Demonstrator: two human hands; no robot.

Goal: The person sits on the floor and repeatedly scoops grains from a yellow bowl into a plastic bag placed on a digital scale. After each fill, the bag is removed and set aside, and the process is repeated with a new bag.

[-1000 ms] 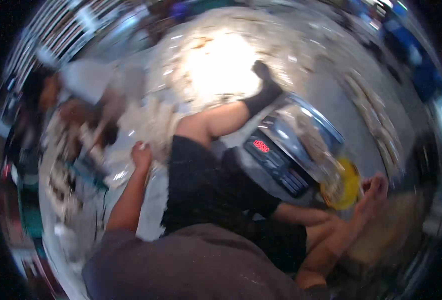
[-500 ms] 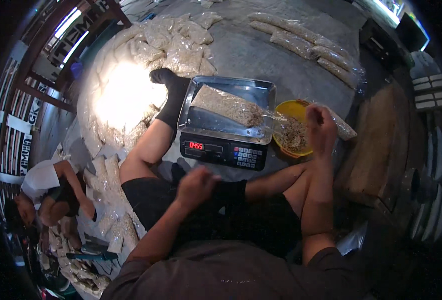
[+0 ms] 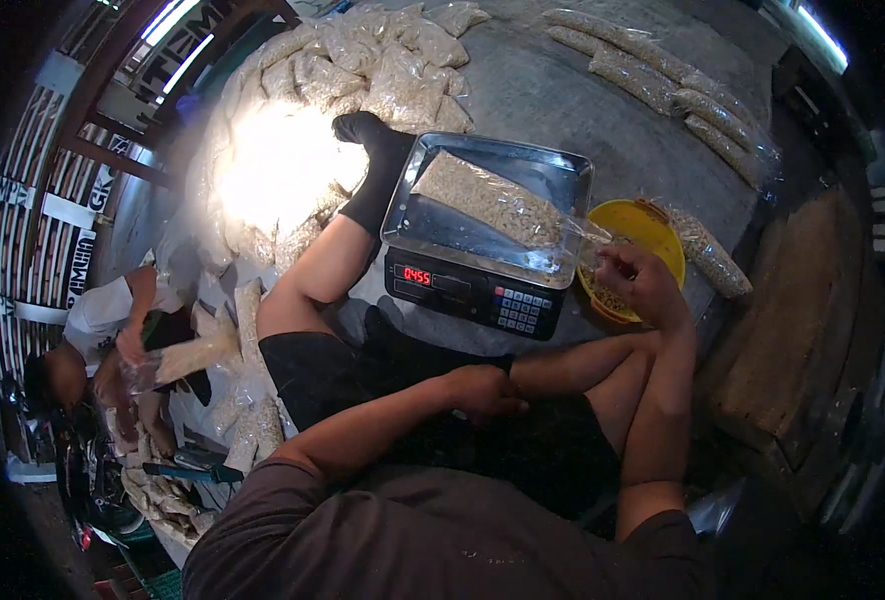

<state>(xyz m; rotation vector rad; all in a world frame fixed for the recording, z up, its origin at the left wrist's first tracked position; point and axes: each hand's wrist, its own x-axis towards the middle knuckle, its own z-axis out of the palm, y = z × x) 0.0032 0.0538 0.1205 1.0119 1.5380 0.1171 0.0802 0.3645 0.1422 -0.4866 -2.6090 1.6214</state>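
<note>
A filled clear bag lies in the steel tray atop a black digital scale with a red display, its loose end trailing right toward a yellow bowl of loose pale flakes or granules. My right hand hangs over the bowl's front, beside the bag's end, fingers pinched on something I cannot make out. Over my dark shorts, my left hand is low in my lap, fingers loosely apart with nothing visible in them.
A co-worker at left holds a long bag near more bags and a teal tool. Piles of filled bags lie behind; a row of bags at back right; a wooden block at right.
My right hand has dropped toward the bowl and bag end. My left hand has moved right and lower into my lap. The co-worker has lifted a bag.
</note>
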